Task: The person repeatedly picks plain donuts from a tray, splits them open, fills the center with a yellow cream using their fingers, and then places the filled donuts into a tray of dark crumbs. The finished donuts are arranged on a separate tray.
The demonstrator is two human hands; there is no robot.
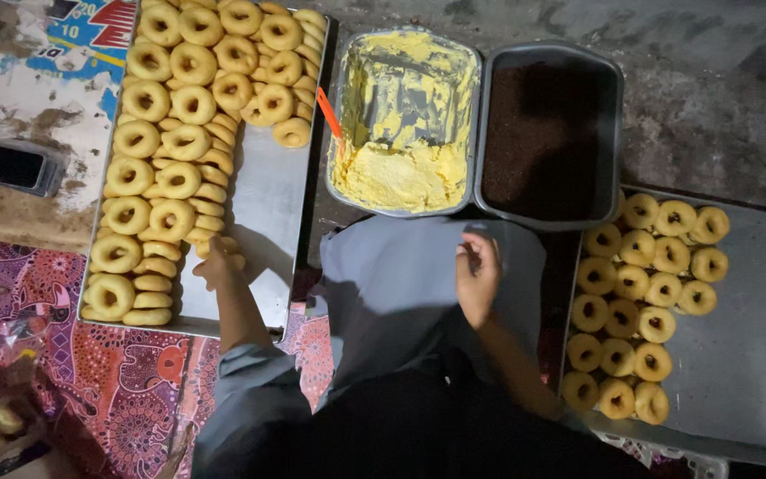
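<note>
Your left hand (pixel 216 264) closes its grip on a doughnut (pixel 223 246) at the near end of the left tray (pixel 263 204). Your right hand (pixel 477 277) is loosely curled, seemingly empty, over your lap. The butter pan (pixel 405 120) lies ahead, between both hands.

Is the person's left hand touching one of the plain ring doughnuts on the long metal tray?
Touching. The head view shows the left hand wrapped around a plain ring doughnut at the row's edge on the long metal tray, with no gap visible.
</note>
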